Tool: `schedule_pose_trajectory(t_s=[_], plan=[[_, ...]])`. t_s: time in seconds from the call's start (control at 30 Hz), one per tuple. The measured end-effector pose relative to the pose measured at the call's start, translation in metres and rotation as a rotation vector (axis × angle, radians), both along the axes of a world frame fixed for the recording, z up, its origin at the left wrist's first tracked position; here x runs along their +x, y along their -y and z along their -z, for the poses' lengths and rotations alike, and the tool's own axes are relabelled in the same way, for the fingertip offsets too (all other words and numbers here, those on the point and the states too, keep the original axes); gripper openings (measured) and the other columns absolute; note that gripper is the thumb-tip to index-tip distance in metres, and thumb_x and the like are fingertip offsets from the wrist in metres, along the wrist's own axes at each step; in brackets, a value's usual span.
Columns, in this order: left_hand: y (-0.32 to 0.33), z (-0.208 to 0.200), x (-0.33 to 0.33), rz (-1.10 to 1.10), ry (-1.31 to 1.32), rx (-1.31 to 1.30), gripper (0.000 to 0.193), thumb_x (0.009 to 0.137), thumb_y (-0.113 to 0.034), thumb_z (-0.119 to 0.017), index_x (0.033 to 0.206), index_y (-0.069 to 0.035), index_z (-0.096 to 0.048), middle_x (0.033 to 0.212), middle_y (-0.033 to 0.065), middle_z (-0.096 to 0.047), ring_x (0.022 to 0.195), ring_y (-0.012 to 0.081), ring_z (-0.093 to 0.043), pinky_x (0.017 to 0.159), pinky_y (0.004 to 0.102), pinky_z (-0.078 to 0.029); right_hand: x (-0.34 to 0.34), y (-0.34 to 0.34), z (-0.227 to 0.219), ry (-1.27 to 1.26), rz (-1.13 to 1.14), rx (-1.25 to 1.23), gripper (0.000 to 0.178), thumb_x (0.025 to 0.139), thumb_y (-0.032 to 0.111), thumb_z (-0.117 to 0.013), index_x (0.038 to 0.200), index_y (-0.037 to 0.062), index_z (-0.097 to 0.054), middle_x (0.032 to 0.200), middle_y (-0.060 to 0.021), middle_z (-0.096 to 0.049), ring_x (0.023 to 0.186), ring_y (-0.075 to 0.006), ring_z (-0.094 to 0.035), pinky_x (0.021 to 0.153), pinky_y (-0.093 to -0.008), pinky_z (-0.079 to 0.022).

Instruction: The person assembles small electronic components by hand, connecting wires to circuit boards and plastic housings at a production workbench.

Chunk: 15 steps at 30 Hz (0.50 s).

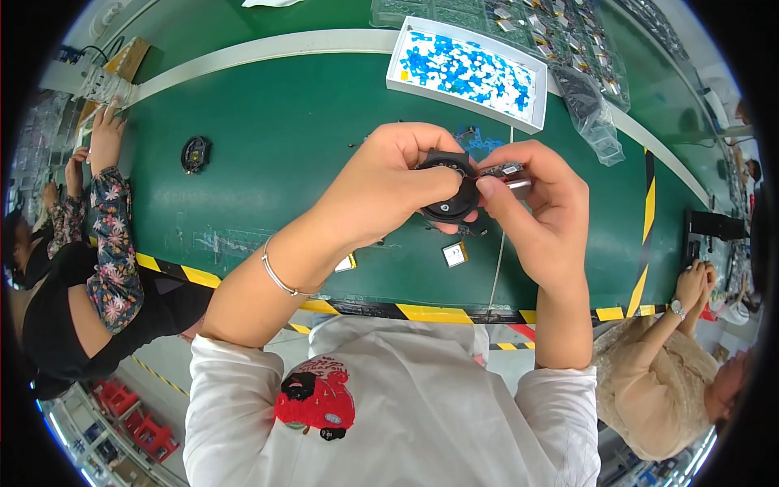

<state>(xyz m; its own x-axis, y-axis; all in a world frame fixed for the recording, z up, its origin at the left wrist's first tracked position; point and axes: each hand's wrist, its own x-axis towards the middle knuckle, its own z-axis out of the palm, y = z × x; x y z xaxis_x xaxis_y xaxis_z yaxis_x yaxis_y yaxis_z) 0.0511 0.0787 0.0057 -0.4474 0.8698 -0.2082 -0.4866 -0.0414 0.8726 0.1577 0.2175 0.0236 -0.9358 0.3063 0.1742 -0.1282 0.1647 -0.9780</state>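
— What do the two hands have?

— The left hand (389, 183) is curled tight round a round black part (449, 195); its thumb lies across the top of the part; the part is held up in the air over the green belt (284, 146), in the middle of the view, not resting on it.

— And the other hand?

— The right hand (540, 211) is closed too; its thumb and first finger pinch a small silver piece (513, 174) right at the edge of the black part; the two are touching; a thin red wire (471, 176) runs between them.

— What lies under the hands?

— A little flat silver pack (455, 254) sits on the belt just below the black part; another one (347, 263) peeks out by the left wrist, which wears a thin silver bracelet (280, 280); a thin white cord (497, 268) runs down the belt toward the striped yellow and black edge (422, 312).

— And farther off?

— A white tray (466, 73) full of tiny blue bits is at the far side; a clear bag (588, 109) of dark stuff lies beside it on the right; another round black part (195, 154) lies alone on the belt well to the left; a person in a flowery sleeve (109, 243) is at the left, and another person's hands (694, 284) are at the right.
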Motion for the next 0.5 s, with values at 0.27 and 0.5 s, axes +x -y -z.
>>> schedule_pose_trajectory(t_s=[0.27,0.5], plan=[[0.0,0.002,-0.002,-0.015,0.083,-0.02,0.01,0.081,-0.004,-0.054,0.087,0.004,-0.057,0.079,0.015,-0.064,0.069,0.0204,-0.066,0.053,0.027,-0.055,0.003,-0.002,-0.006,0.087,-0.016,-0.081,0.013,0.08,-0.003,-0.059,0.093,-0.0033,-0.059,0.089,-0.0059,-0.06,0.074,-0.0089,-0.057,0.06,-0.0199,-0.045],[-0.004,0.001,-0.001,0.057,0.231,0.002,0.01,0.081,-0.006,-0.057,0.086,0.002,-0.056,0.083,0.0141,-0.064,0.07,0.0176,-0.064,0.057,0.029,-0.054,0.002,-0.03,0.001,0.178,-0.06,-0.021,0.016,0.08,-0.004,-0.056,0.094,-0.0023,-0.062,0.09,-0.004,-0.061,0.077,-0.0093,-0.055,0.069,-0.0222,-0.043]])
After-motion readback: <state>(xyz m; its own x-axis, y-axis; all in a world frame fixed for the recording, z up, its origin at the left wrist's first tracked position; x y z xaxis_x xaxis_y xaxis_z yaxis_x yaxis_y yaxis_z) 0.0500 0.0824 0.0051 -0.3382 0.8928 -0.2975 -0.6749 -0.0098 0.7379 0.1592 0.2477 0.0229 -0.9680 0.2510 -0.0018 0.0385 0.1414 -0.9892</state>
